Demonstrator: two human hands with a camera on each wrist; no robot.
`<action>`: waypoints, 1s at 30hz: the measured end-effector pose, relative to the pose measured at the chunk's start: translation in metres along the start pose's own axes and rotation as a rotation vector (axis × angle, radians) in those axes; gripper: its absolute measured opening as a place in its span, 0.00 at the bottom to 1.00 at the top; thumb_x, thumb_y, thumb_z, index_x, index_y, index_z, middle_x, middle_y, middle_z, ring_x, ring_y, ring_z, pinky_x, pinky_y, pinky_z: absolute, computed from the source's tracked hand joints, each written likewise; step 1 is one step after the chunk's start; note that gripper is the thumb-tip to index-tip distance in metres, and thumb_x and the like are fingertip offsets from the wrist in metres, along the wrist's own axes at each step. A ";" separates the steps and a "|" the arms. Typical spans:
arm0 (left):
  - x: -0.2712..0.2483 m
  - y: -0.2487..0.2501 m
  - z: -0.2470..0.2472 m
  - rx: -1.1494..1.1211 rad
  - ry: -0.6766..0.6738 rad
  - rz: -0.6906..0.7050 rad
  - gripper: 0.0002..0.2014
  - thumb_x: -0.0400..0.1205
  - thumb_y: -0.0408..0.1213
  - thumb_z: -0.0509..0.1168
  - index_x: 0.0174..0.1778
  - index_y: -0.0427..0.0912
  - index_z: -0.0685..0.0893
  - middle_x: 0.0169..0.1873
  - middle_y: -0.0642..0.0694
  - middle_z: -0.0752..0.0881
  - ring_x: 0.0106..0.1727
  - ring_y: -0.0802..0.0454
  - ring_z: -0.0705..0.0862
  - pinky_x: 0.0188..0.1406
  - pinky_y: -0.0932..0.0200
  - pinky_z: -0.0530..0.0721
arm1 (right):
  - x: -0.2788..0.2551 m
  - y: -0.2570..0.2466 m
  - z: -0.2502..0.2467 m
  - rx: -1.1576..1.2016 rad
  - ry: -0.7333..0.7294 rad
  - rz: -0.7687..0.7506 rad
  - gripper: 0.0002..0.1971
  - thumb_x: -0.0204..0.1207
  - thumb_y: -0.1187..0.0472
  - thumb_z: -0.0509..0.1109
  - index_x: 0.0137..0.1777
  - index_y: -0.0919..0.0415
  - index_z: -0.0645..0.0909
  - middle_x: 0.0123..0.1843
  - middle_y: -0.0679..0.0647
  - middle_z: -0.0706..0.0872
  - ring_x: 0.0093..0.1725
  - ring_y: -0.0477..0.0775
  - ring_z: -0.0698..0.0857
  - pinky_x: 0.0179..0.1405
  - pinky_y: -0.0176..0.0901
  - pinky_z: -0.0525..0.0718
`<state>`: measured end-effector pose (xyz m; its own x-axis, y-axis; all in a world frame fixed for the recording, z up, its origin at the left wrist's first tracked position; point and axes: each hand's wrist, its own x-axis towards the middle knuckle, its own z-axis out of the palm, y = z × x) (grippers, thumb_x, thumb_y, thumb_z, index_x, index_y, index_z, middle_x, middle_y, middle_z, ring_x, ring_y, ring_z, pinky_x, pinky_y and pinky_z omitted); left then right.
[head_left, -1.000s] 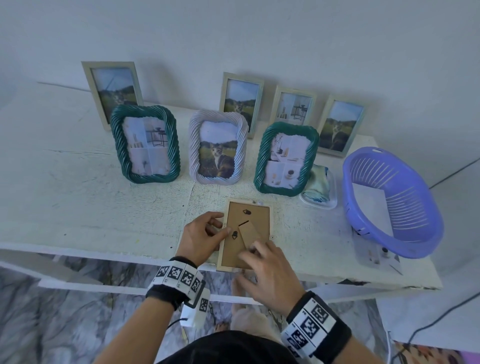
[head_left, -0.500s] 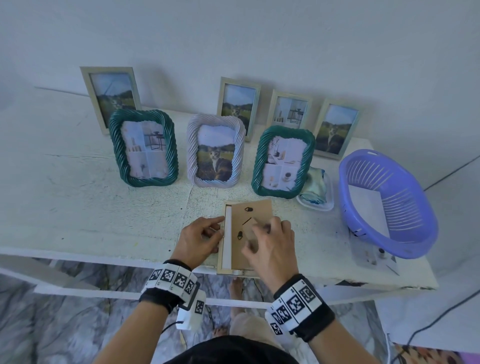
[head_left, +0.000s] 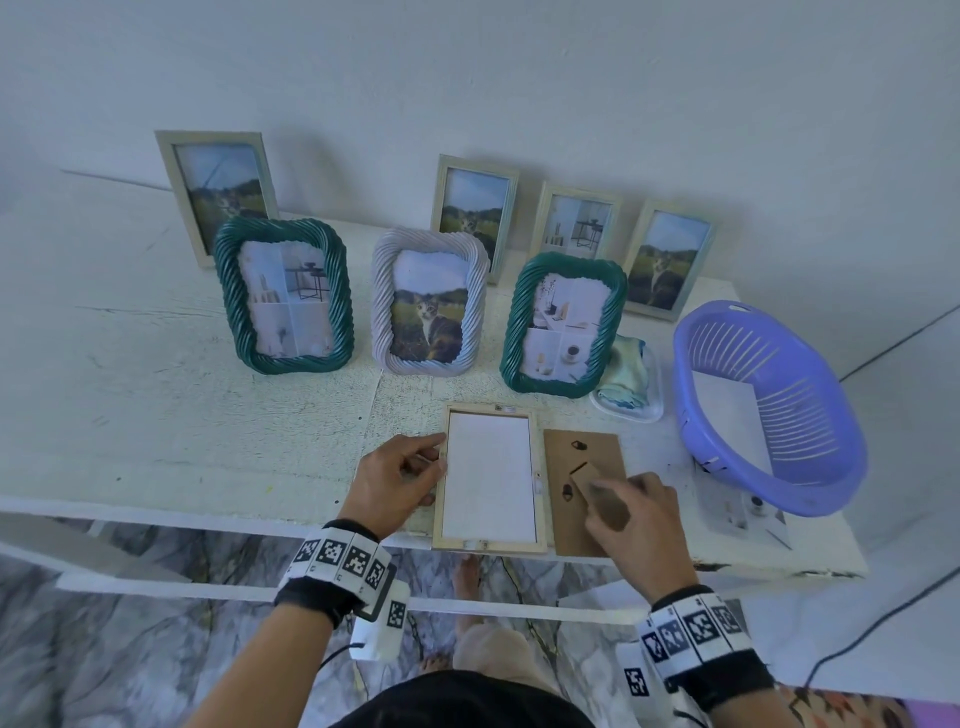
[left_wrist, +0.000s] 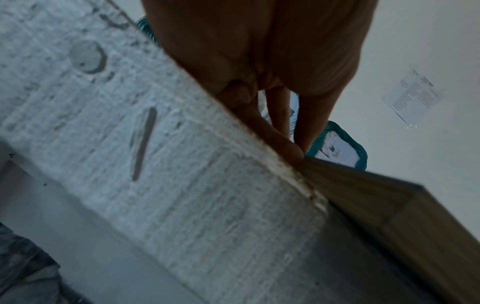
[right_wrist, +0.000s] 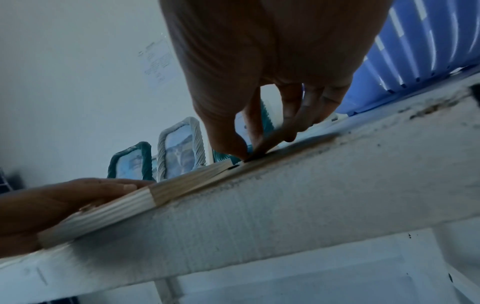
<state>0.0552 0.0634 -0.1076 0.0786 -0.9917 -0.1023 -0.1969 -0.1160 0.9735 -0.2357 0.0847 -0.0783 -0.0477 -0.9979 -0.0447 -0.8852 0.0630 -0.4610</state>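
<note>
Pale wood frame (head_left: 488, 544) face down at the front edge of our table (head_left: 156, 415), its backing lying beside it.
Our left hand (head_left: 395, 480) holds the frame's left rail between thumb and curled fingers, and inside the frame lies one white sheet (head_left: 488, 475), blank. Just to its right the one brown backing board (head_left: 602, 452) lies flat, and our right hand (head_left: 639, 525) pinches its hinged stand flap (head_left: 597, 491) (blurred in the head view). Beyond sit one dish (head_left: 634, 414) holding cloth and one purple basket (head_left: 810, 452). Farther back stand three rope-twist frames (head_left: 431, 301), two green and one pale, then four plain frames (head_left: 475, 208) along the wall. One printed paper (left_wrist: 413, 98) hangs on the wall, its text too small for us to read.
</note>
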 end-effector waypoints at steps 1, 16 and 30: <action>0.000 0.000 0.000 -0.002 0.000 -0.001 0.14 0.78 0.29 0.73 0.59 0.45 0.87 0.44 0.45 0.85 0.37 0.63 0.83 0.33 0.52 0.91 | 0.000 -0.001 0.002 -0.032 -0.007 -0.008 0.17 0.70 0.54 0.77 0.60 0.51 0.86 0.50 0.50 0.73 0.54 0.56 0.73 0.52 0.45 0.74; -0.001 0.003 0.000 0.014 0.008 0.012 0.14 0.78 0.30 0.73 0.58 0.45 0.87 0.43 0.43 0.86 0.37 0.62 0.83 0.33 0.55 0.91 | 0.029 -0.087 0.044 -0.350 -0.437 -0.228 0.60 0.51 0.13 0.58 0.78 0.29 0.29 0.83 0.61 0.26 0.82 0.72 0.31 0.79 0.70 0.40; 0.000 0.001 0.002 0.021 0.018 0.019 0.15 0.78 0.29 0.73 0.59 0.45 0.87 0.43 0.44 0.86 0.37 0.61 0.83 0.32 0.57 0.90 | 0.038 -0.098 0.041 -0.375 -0.378 -0.232 0.58 0.60 0.20 0.65 0.84 0.44 0.42 0.85 0.63 0.48 0.80 0.73 0.52 0.80 0.67 0.53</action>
<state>0.0533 0.0636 -0.1066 0.0919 -0.9926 -0.0799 -0.2193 -0.0984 0.9707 -0.1318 0.0413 -0.0710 0.2752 -0.9048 -0.3251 -0.9594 -0.2364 -0.1541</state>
